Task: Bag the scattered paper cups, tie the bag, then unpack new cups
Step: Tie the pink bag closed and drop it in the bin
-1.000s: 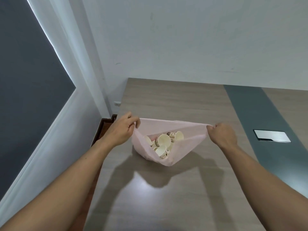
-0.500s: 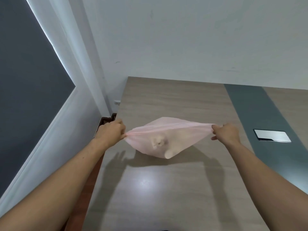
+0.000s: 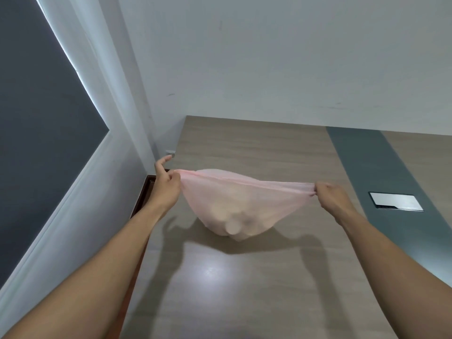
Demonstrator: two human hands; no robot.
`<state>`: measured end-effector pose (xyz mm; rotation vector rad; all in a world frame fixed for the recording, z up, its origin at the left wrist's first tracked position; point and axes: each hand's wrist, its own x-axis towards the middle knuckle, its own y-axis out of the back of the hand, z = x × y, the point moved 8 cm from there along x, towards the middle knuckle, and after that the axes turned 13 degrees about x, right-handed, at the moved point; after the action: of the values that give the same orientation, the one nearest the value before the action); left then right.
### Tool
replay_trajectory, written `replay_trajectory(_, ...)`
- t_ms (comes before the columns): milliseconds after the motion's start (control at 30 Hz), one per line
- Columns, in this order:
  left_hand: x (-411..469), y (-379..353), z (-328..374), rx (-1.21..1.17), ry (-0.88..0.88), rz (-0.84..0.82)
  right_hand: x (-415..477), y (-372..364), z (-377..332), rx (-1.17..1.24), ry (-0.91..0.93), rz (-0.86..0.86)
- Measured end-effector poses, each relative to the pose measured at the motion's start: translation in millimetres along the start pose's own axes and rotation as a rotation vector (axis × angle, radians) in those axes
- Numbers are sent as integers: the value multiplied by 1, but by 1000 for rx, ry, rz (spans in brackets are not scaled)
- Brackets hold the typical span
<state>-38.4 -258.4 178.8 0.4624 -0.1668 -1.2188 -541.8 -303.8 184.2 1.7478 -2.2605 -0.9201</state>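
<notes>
The bag point(image 3: 234, 204) is thin pink plastic, held up over the table point(image 3: 244, 277), with its mouth pulled out flat into a taut line from left to right. Its body sags in a rounded pouch below that line, and pale lumps of the cups point(image 3: 232, 227) press against the film at the bottom; they show only as blurred shapes through the plastic. Whether the lowest point of the pouch touches the tabletop or hangs just above it cannot be told; its shadow lies right beneath it.

The left hand point(image 3: 166, 189) pinches the left end of the mouth between thumb and curled fingers, with the forefinger lifted free and pointing up. The right hand point(image 3: 330, 194) is closed in a fist on the right end, where the plastic bunches into a narrow gathered strip. Both forearms reach in from the lower corners.

The table is wood-grained, with a dark grey band point(image 3: 381, 172) running along it to the right. A shiny metal plate point(image 3: 396, 201) is set into that band, near the right hand but apart from it. Behind the table stands a white wall point(image 3: 269, 57), and a dark panel point(image 3: 36, 130) fills the left.
</notes>
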Motion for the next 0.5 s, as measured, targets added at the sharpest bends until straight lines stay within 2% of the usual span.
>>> replay_trajectory(100, -1, -1, -6, 239, -36, 65, -6, -6, 2, 339, -122, 7)
replay_trajectory(167, -4, -3, -15, 247, 21, 95, -16, -18, 1, 674, -212, -43)
replay_trajectory(233, -11, -6, -14, 204, 70, 124, -27, -38, -6, 1045, -304, -175)
replay_trajectory(300, -22, -13, -10, 64, 159, 137, -38, -54, -19, 1340, -342, -316)
replay_trajectory(367, -28, -28, -2, -219, 264, 89, -47, -65, -31, 1531, -321, -378)
replay_trajectory(433, -28, -44, 6, -516, 311, -8, -52, -74, -40, 1672, -298, -395)
replay_trajectory(500, -31, -49, 17, -679, 286, -78, -56, -82, -45, 1682, -298, -407)
